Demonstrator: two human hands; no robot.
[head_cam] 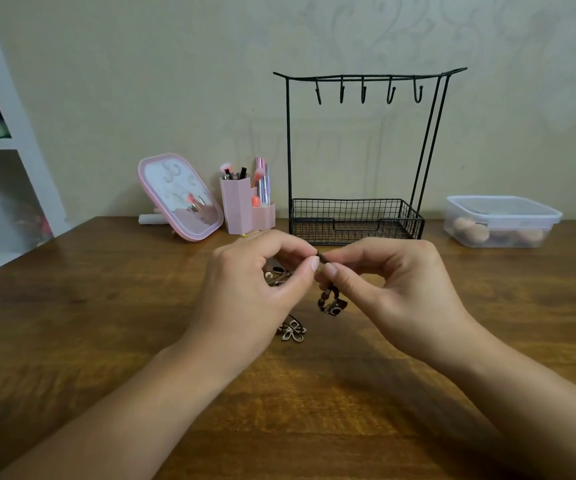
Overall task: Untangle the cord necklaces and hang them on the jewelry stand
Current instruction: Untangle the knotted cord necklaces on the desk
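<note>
Mirror (180, 197), pink plastic frame, and ribbed pink brush holder (241, 211) are seen along tabletop (72, 341) far edge. Left hand (255, 282) and right hand (383, 282) fingers are pinched on dark cord necklaces (328, 301) above tabletop centre, raised so beads and flower pendant (293, 331) hang free for untangling. Black wire jewelry stand (359, 216) hooks are bare behind; lidded clear tub (503, 221) far right.

Necklace cords (322, 258) mostly hidden behind fingers (305, 263)
</note>
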